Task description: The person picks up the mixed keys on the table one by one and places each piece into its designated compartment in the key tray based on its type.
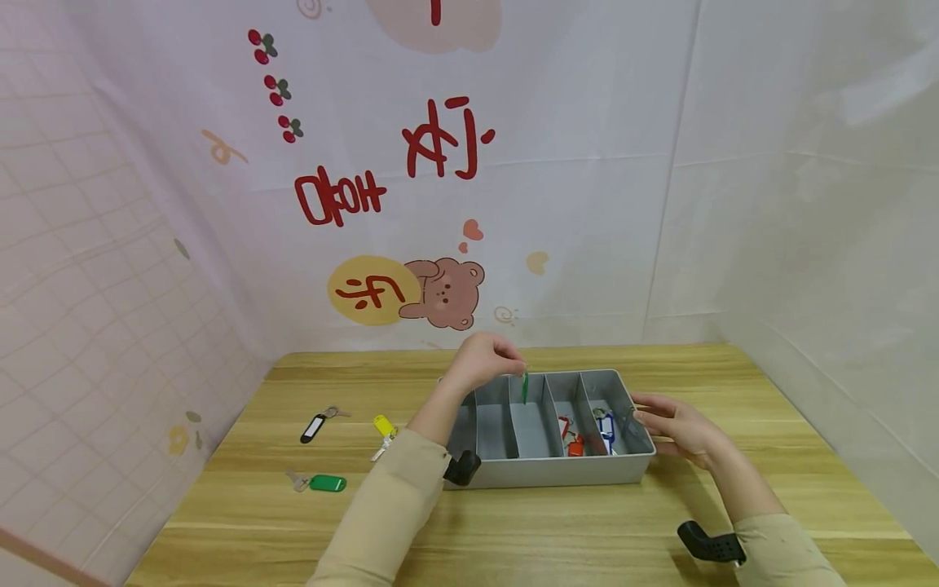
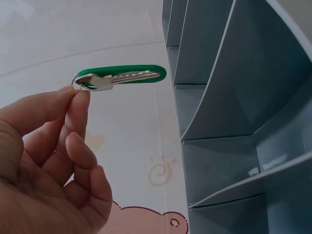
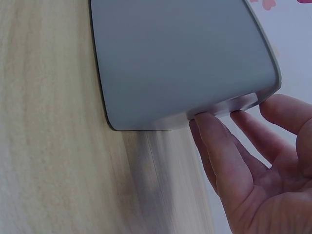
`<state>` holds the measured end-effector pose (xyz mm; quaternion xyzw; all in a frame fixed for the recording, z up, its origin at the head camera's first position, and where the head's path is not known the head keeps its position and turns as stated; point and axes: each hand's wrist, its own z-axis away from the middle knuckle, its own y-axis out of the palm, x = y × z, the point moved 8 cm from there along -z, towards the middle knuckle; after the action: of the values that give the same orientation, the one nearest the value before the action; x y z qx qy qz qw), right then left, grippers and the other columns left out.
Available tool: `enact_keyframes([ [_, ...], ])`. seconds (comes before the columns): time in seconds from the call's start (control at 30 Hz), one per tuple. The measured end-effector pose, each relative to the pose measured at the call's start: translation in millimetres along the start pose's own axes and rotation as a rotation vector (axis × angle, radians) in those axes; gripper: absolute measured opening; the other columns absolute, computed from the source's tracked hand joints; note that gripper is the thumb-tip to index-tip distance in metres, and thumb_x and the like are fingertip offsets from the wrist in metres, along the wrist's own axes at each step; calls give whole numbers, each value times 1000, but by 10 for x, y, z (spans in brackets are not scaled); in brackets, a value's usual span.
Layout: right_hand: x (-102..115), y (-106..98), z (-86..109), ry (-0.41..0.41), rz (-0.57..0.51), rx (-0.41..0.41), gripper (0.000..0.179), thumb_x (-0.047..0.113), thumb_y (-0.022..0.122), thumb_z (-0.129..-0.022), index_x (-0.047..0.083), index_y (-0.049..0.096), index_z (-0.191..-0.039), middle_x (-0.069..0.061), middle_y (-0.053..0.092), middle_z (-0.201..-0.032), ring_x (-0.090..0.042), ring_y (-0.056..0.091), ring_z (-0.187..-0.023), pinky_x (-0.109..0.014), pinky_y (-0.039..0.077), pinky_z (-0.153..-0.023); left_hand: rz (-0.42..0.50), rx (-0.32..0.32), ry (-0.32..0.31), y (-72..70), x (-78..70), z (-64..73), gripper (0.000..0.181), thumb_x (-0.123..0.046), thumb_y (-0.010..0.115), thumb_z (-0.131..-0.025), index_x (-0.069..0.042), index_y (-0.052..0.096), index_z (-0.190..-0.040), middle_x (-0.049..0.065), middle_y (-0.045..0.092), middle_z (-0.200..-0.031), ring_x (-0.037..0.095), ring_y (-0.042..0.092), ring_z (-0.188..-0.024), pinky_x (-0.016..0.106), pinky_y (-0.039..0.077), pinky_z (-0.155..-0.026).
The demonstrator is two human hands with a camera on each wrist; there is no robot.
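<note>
My left hand (image 1: 487,359) pinches the metal ring of a green key tag (image 2: 122,69) between thumb and fingertip. A silver key (image 2: 100,82) hangs from the same ring. In the head view, this tag hangs over the middle compartment of a grey divided box (image 1: 543,471). My right hand (image 1: 678,425) holds the box's right end, with the thumb at the rim and fingertips against the outer wall. Red key tags (image 1: 575,446) lie in one compartment, and blue key tags (image 1: 607,432) in the rightmost one. My left arm partly hides the leftmost compartment.
Left of the box, a black key tag (image 1: 313,428), a yellow key tag (image 1: 384,425) and another green key tag (image 1: 327,483) lie with keys on the wooden table (image 1: 242,505). A printed white cloth (image 1: 587,204) hangs behind the table.
</note>
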<state>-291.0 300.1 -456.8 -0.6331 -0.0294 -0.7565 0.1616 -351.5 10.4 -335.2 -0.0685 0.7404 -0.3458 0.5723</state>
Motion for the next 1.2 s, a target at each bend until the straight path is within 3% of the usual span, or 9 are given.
enact_keyframes([
  [0.53, -7, -8, -7, -4, -31, 9, 66, 18, 56, -103, -12, 21, -151, -23, 52, -135, -24, 62, -108, -43, 55, -86, -84, 88, -91, 145, 199, -141, 7, -11, 76, -85, -8, 80, -80, -3, 72, -77, 12, 63, -87, 35, 49, -85],
  [1.03, -12, -6, -11, -16, -28, 17, 66, 17, 56, -102, -13, 22, -150, -25, 52, -136, -24, 62, -109, -43, 55, -87, -135, 137, -117, 296, 305, -166, 5, -9, 78, -81, -5, 79, -78, -1, 71, -81, 13, 61, -78, 29, 48, -69],
  [1.2, -17, -8, -9, -11, -33, 13, 66, 18, 57, -102, -12, 23, -150, -23, 52, -135, -24, 62, -108, -42, 55, -86, -154, 140, -130, 334, 342, -166, 7, -9, 80, -80, -6, 80, -75, -2, 71, -79, 13, 60, -78, 31, 49, -71],
])
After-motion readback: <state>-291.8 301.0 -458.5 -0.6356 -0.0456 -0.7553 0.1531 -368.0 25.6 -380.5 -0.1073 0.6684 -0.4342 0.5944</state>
